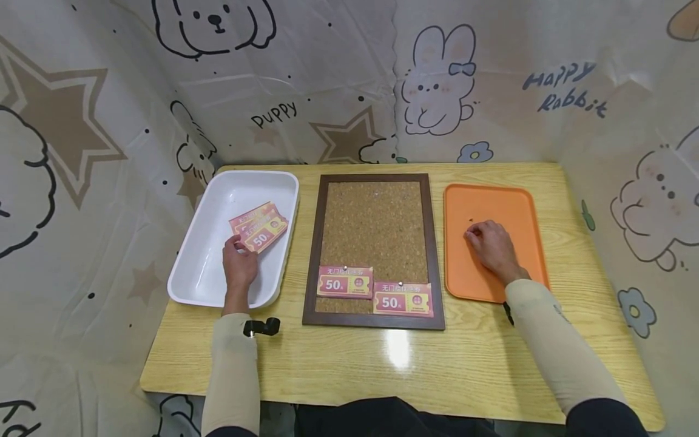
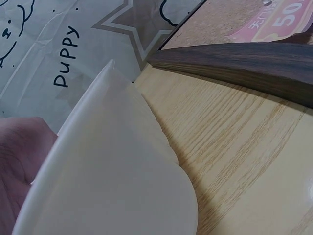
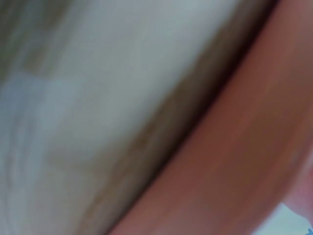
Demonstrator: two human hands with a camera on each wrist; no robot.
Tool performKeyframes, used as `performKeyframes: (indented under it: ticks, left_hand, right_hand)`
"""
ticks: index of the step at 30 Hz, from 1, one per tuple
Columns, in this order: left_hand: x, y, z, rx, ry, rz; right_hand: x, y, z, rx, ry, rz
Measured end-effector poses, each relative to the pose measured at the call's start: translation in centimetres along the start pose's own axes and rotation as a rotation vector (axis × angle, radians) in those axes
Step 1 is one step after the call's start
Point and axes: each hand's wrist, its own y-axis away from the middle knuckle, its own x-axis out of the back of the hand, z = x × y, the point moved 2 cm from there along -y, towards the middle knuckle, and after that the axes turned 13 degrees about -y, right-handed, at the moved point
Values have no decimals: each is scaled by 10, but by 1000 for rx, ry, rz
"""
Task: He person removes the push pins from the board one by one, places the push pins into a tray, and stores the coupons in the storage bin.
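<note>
In the head view my left hand point(image 1: 239, 266) reaches into the white basin point(image 1: 199, 267). Its thumb and fingers pinch the lower left corner of a pink-and-yellow coupon point(image 1: 264, 230), which overlaps another coupon point(image 1: 252, 216). My right hand point(image 1: 494, 249) is over the orange tray point(image 1: 491, 203), fingers bent and fingertips close together near its surface. Whether something small is between those fingertips cannot be made out. A tiny dark object point(image 1: 471, 220) lies just beyond them. Two coupons hang on the cork board point(image 1: 377, 224), each with a small silvery pin point(image 1: 345, 267) at its top edge.
The dark-framed board lies between basin and tray on the wooden table point(image 1: 349, 364). Its frame point(image 2: 234, 63) and the basin's tall side point(image 2: 112, 161) appear in the left wrist view. Blurred, the tray's edge point(image 3: 220, 147) crosses the right wrist view. A printed curtain point(image 1: 338, 67) surrounds the table.
</note>
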Motion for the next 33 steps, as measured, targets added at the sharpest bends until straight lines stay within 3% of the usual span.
performKeyframes:
  ticks: [8,13,17,25,33]
  left_hand:
    - [1,0,-2,2,-25,-39]
    - [3,-1,-4,48,-34,-78]
    - [6,2,-4,62,-8,-72]
    - [11,4,-3,-5,26,2]
    - [14,3,1,-87,-40,39]
  right_hand:
    - [0,-1,-1,-3,6,-5]
    - [0,0,0,10,3,3]
    - [-1,0,2,-1,-5,-3]
    - [1,1,1,-8,-24,-15]
    - [4,-1,-1,-8,-42,-21]
